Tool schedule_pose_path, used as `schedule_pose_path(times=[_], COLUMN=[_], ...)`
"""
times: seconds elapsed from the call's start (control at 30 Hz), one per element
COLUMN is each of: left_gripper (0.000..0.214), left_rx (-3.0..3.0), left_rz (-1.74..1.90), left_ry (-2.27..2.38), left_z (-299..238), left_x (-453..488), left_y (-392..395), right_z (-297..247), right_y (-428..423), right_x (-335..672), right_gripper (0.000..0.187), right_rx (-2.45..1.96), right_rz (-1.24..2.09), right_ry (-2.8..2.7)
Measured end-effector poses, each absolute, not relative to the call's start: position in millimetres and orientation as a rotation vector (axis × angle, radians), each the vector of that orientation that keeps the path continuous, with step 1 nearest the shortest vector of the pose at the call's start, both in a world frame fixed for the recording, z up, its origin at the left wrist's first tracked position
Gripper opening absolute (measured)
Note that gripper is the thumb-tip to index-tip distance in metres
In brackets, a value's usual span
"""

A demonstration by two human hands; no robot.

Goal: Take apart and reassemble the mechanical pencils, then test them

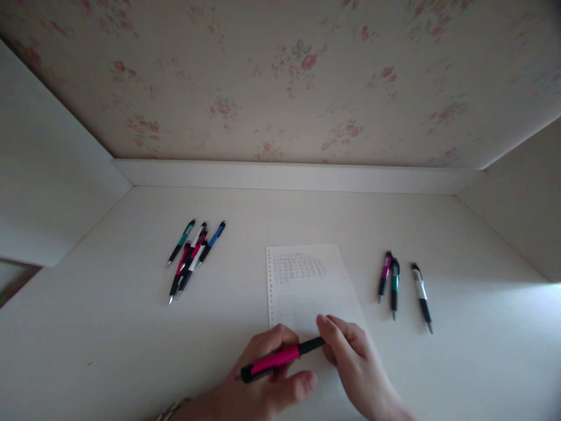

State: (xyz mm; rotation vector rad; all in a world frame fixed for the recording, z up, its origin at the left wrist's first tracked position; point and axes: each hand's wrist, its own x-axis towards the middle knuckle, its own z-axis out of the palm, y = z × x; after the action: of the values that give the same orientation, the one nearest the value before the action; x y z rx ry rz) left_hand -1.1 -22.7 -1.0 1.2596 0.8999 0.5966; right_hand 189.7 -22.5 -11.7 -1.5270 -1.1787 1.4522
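A pink pen [277, 360] with a black grip lies slantwise between the two hands, above the lower part of a ruled sheet of paper [307, 301], its black grip end toward the right hand. The right hand [357, 362] comes in from the lower right, fingers curled and thumb pressed in, pinching that end. The left hand [267, 377] reaches in from the lower left, its index finger bent behind the barrel and its thumb stretched out below, apart from it; whether the other fingers grip, I cannot tell. A bracelet [173, 408] circles the left wrist. Handwriting fills the sheet's upper part. Farther left lies a cluster of pens [179, 269]; to the right, three more pens [395, 286], all on a white desk [109, 333].
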Motion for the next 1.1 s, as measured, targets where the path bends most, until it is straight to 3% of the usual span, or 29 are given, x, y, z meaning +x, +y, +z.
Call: schedule_pose_path(times=[0.17,0.3,0.4,0.53,0.77,1.1], left_gripper=[0.055,0.05,0.038,0.013,0.017,0.029], left_rx=[1.205,1.861,2.391,2.58,2.634,2.194], left_rz=[0.816,1.252,1.074,0.847,0.811,0.626], left_ry=[0.848,0.956,1.007,1.032,1.078,1.039], left_z=[-21,-20,-11,-5,-8,-3], left_x=[-7,-22,-25,-20,-15,-9], left_y=[-28,-16,-6,-8,-21,-25], right_z=[-11,-10,-8,-3,2,-2], right_y=[-10,-8,-13,-21,-23,-28], right_x=[206,210,203,188,178,183], right_gripper=[0.055,0.055,0.053,0.05,0.049,0.04], right_rx=[-1.542,-1.593,-1.607,-1.551,-1.588,-1.309], right_rz=[1.382,1.303,1.244,1.202,1.09,0.581], right_ry=[-0.982,-1.153,-1.369,-1.577,-1.653,-1.947])
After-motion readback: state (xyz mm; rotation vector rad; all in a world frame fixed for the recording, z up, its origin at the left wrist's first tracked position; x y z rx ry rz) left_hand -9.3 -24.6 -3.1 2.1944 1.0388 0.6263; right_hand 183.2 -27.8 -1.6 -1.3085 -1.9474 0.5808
